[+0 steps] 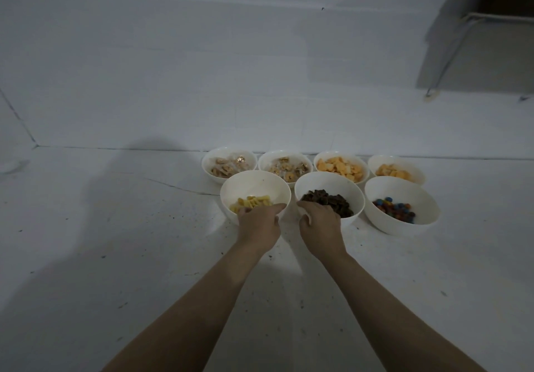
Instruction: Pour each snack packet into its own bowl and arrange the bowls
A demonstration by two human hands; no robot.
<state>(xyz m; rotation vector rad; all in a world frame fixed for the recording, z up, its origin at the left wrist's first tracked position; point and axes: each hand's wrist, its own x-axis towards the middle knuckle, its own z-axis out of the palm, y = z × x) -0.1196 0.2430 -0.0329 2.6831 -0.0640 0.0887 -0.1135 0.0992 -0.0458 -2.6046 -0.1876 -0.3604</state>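
Both bare forearms are reaching forward from the bottom edge, converging toward the middle. The left hand [258,222] is lying palm down, fingers curling over a bowl's near rim. The right hand [320,224] is sitting just beside it, palm down too, fingers bending over the neighbouring bowl's near rim.

bowls [255,182]: smooth white, faint sheen, ceramic or plastic, cannot tell which
floor [115,227]: pale, hard, matt, speckled with dark flecks, a thin crack running through it
wall [202,68]: plain white, matt, smooth
coated candies [394,209]: glossy coloured shells
dark snack [326,199]: brown, matt, lumpy
yellow snack [254,201]: dull, ridged
wrapped sweets [228,165]: clear shiny wrappers
furniture leg [450,53]: thin grey metal tube
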